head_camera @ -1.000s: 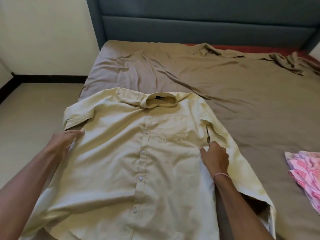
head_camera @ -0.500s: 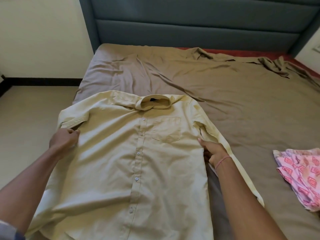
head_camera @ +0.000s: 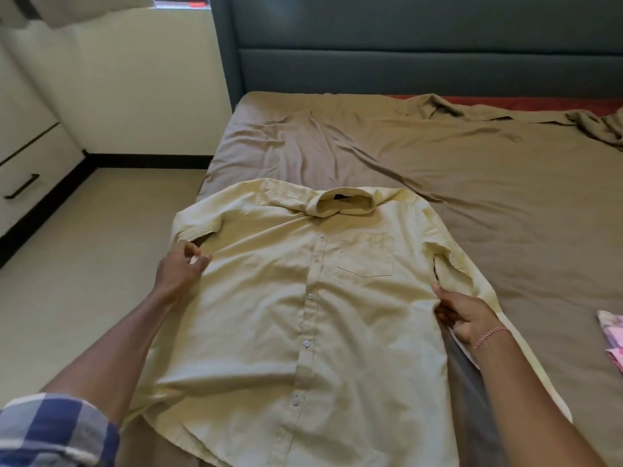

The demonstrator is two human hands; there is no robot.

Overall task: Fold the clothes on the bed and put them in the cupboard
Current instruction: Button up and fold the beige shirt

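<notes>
**A:** Which way does the shirt [head_camera: 303, 315] lie?

**B:** Flat and face up on the brown sheet [head_camera: 472, 197], buttoned. The collar is at 12 o'clock and the hem at 6, towards the person.

**A:** And the hands?

**B:** They are equally near. The left hand [head_camera: 178, 271] pinches the side seam at 9 o'clock, just under the sleeve. The right hand [head_camera: 465, 315] has its fingers curled round the opposite seam at 3. I'd guess the fold goes across that long axis.

**A:** What's the material?

**B:** Thin pale-yellow weave, limp and lightly creased, with a chest pocket. The sheet is rumpled. A pink garment [head_camera: 612, 335] lies well apart at 3 o'clock.
</notes>
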